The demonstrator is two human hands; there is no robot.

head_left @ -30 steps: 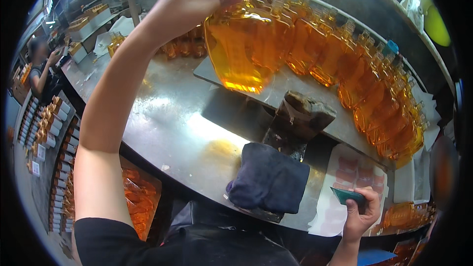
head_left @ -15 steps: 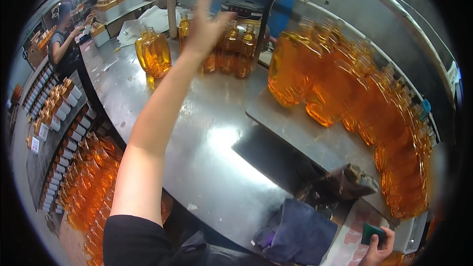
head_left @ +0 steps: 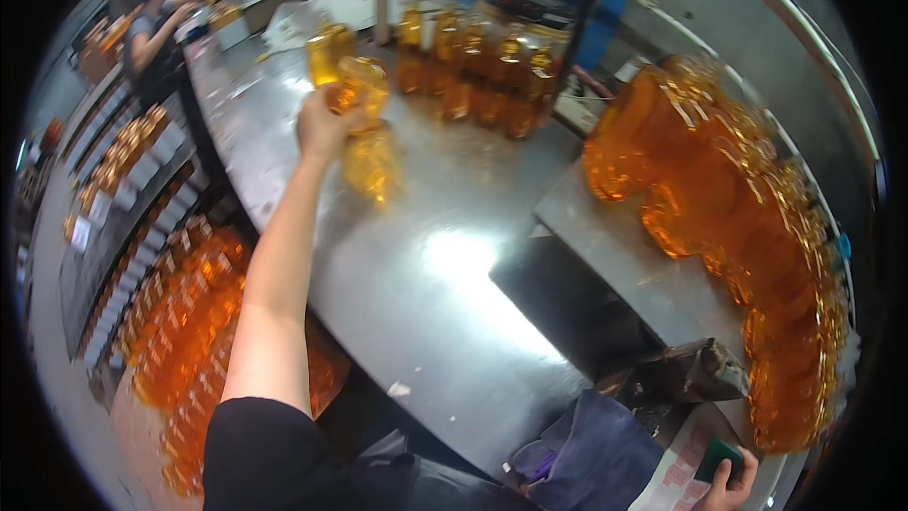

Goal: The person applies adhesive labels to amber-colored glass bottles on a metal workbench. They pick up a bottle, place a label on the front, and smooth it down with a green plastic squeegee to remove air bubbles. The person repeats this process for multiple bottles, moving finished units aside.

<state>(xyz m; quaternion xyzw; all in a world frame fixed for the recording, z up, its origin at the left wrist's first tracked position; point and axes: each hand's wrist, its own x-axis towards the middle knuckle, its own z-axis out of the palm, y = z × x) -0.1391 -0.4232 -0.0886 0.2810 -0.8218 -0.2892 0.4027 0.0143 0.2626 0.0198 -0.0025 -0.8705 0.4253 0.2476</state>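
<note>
My left arm reaches far across the metal table, and my left hand (head_left: 324,123) is closed around a clear glass bottle of amber liquid (head_left: 367,87). This bottle is blurred and tilted, with a bright yellow reflection on the metal below it. Just behind it stands another amber bottle (head_left: 327,49). At the lower right, my right hand (head_left: 733,483) grips a small dark green block (head_left: 716,460). Beneath and beside that hand lies a pale sheet with red print (head_left: 676,487).
Several narrower amber bottles (head_left: 473,71) line the back of the metal table (head_left: 416,303). Large amber bottles (head_left: 719,180) crowd a raised board at right. A navy cloth (head_left: 605,454) lies near me. More bottles (head_left: 194,312) stand low at left; a person (head_left: 156,38) works beyond.
My left hand has come down and left from above the back row and closed on a bottle. The view has swung left, shifting the scene rightward. My right hand still holds the green block.
</note>
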